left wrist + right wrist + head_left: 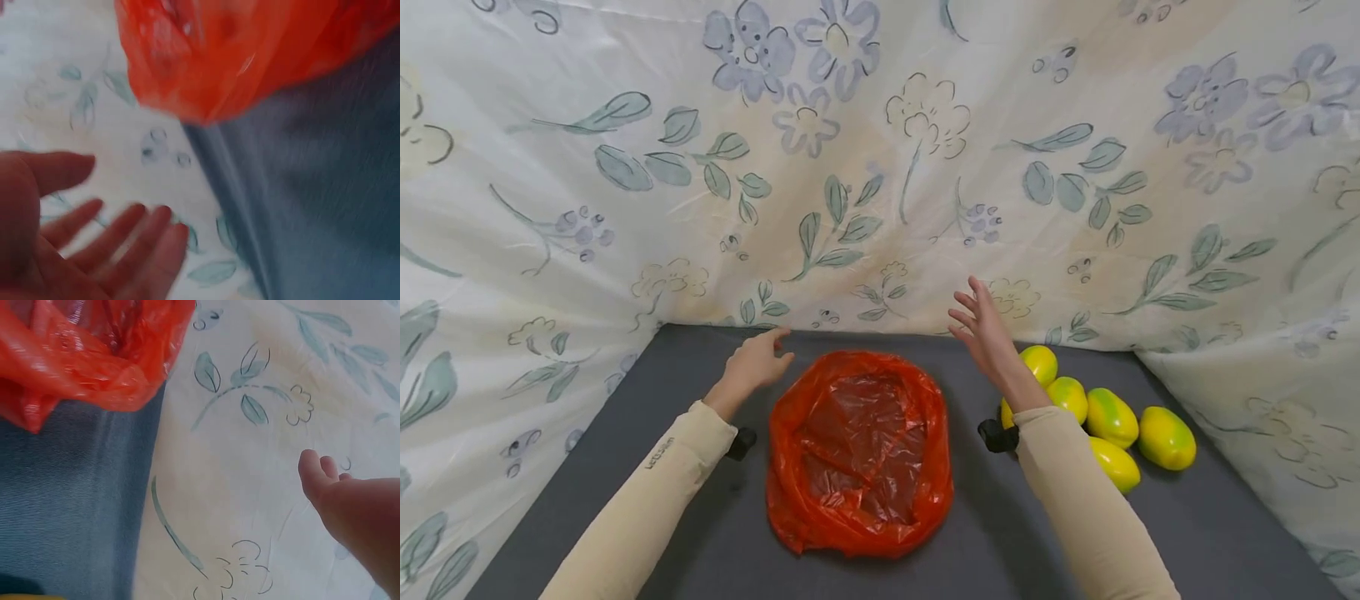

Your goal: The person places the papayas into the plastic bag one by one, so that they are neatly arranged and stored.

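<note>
Red bag (pixel 861 450), mouth upward, on the dark table (pixel 715 525) between the hands. Left hand (pixel 758 360) and right hand (pixel 988 335): empty, fingers loosely extended. Yellow-green fruits (pixel 1112 418) lie beside the right sleeve (pixel 1075 483). Left sleeve (pixel 640 508): small lettering (pixel 660 452), probably inverted, not surely legible.

Dk gry tbl (pixel 722 529): red bag (pixel 861 450) ctr, yel-grn fruits (pixel 1111 418) R.

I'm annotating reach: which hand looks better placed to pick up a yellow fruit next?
Probably the right hand: it is open, empty and near the yellow fruits. The left hand, also empty, is across the red bag from them.
</note>
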Demonstrator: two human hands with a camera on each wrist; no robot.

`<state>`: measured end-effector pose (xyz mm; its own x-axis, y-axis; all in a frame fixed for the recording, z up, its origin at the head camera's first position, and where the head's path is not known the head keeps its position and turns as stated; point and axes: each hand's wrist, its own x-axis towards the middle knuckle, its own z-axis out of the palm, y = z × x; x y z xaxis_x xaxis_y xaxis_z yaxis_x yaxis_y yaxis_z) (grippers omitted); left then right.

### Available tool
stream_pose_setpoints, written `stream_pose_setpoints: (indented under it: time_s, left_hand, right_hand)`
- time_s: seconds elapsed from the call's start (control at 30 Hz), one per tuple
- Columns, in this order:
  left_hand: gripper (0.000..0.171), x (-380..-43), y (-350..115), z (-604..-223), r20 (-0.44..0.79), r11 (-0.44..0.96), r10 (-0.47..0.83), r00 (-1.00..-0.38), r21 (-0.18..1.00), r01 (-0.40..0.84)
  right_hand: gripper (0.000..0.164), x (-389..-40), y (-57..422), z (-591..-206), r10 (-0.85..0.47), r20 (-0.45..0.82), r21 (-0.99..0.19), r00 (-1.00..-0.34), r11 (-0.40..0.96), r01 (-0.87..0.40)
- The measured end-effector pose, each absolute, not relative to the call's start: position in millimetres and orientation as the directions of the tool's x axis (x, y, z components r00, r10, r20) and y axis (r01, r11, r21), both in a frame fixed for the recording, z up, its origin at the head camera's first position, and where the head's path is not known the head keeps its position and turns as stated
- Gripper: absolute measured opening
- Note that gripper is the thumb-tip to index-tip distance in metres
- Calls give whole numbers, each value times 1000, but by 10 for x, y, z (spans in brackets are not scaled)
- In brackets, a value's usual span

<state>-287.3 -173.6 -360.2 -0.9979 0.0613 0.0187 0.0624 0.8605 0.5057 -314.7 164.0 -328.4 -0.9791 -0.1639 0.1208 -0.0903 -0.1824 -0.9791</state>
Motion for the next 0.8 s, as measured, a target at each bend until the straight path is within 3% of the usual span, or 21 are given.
stream_pose_setpoints:
  time_s: [0.3,0.8]
  left_hand:
    - [48,-2528,-1706,-3893,-41,778,-13,-999,627,-36]
    - [42,-2379,-1604,-4211,17,666,-29,-999,746,-7]
  right_hand:
    - [62,-2877,1792,-3498,-188,125,-976,-974,-199,-86]
    - [64,-2495,1978,-3716,-220,96,-989,-971,-132,-68]
